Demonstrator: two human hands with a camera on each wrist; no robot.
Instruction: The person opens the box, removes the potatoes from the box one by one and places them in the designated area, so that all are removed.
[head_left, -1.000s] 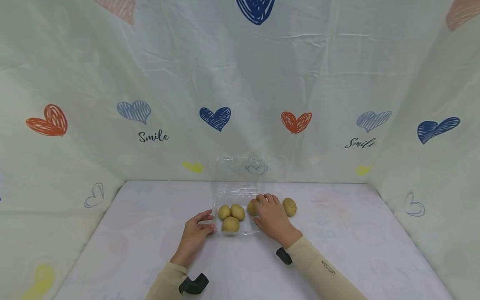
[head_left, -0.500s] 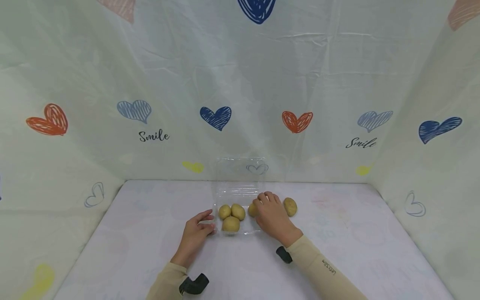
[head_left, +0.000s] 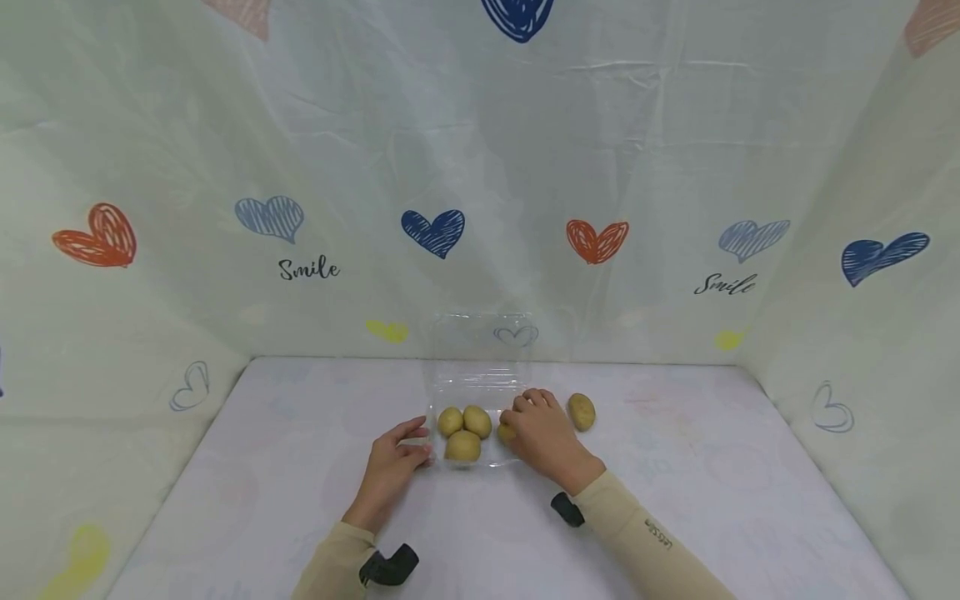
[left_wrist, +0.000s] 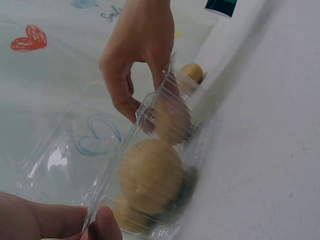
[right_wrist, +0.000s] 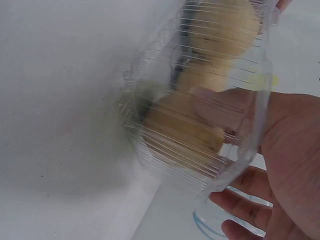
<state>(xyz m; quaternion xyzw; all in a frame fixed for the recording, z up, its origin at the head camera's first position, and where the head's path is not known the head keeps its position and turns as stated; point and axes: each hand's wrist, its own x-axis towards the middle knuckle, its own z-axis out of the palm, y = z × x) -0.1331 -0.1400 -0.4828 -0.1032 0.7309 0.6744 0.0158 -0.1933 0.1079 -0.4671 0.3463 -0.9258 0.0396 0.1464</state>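
Bare tabletop (head_left: 675, 500) right and front of the clear clamshell box (head_left: 471, 392), raised lid blocking its far side, loose potato (head_left: 581, 411) just right, cloth backdrop (head_left: 480, 167) closing three sides

White cloth table cover (head_left: 675, 500); pale backdrop sheet (head_left: 480, 167) printed with red, blue hearts and "Smile" script

Bright even light, soft shadows; head view edges bowed, wrist views blurred.
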